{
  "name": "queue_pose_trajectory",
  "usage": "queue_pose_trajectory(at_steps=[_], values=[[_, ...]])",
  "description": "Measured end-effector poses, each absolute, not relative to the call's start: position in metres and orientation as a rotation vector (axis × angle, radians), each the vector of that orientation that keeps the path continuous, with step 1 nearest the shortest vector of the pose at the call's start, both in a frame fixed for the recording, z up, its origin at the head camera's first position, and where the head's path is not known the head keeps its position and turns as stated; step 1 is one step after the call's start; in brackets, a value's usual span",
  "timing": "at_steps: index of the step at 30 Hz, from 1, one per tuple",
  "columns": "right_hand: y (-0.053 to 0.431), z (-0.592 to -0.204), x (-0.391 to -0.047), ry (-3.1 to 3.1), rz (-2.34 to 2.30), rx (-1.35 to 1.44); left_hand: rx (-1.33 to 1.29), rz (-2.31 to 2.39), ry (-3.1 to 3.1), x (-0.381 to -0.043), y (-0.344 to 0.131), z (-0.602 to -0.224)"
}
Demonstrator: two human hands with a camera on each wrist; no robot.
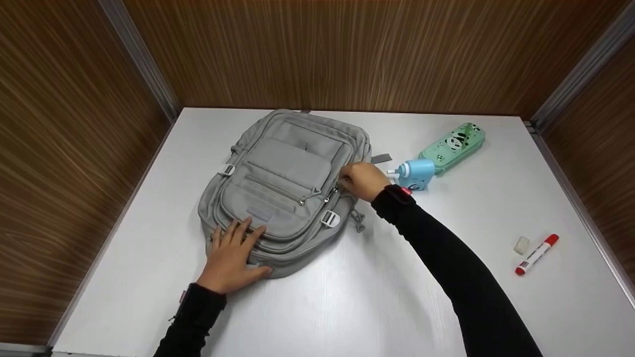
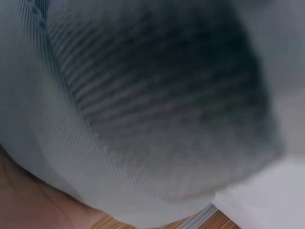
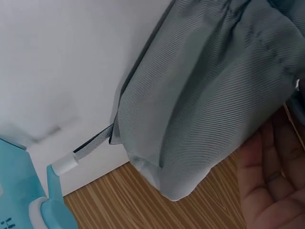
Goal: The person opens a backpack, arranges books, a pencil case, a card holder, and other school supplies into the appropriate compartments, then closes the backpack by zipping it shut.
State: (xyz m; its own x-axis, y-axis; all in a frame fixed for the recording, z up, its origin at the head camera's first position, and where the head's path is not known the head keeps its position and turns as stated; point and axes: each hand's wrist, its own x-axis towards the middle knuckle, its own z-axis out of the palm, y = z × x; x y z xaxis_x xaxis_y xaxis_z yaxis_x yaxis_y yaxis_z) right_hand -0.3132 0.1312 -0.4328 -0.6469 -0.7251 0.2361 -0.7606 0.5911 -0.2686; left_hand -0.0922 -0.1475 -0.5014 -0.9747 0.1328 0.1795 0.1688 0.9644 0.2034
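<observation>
A grey backpack lies front side up on the white table. My left hand rests on its lower left edge, fingers spread and straight. At the bag's right side my right hand pinches a zipper pull, mostly hidden behind the fingers; zipper metal shows just below them. In the right wrist view, the curled fingers of that hand are beside the grey fabric. Close-up bag fabric fills most of the left wrist view.
Right of the right hand stands a light blue bottle with a white-tipped spout. Behind it lies a green panda pencil case. A red-capped white marker and a small pale eraser lie farther right. Wood-grain panels enclose the table.
</observation>
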Motion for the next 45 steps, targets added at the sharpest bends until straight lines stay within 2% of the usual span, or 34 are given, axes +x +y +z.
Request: queue_pose_trajectory(at_steps=[19,27,45], values=[[0.131,-0.430,-0.290,-2.642,0.564,1.278,-0.129,-0.451,-3.023,-0.096,-0.111,-0.504],[0.132,-0.434,-0.276,-2.601,0.515,1.266,-0.065,-0.309,-3.062,-0.103,-0.088,-0.503],[0.136,-0.445,-0.229,-2.517,0.452,1.471,0.090,-0.017,-2.989,-0.121,-0.030,-0.494]])
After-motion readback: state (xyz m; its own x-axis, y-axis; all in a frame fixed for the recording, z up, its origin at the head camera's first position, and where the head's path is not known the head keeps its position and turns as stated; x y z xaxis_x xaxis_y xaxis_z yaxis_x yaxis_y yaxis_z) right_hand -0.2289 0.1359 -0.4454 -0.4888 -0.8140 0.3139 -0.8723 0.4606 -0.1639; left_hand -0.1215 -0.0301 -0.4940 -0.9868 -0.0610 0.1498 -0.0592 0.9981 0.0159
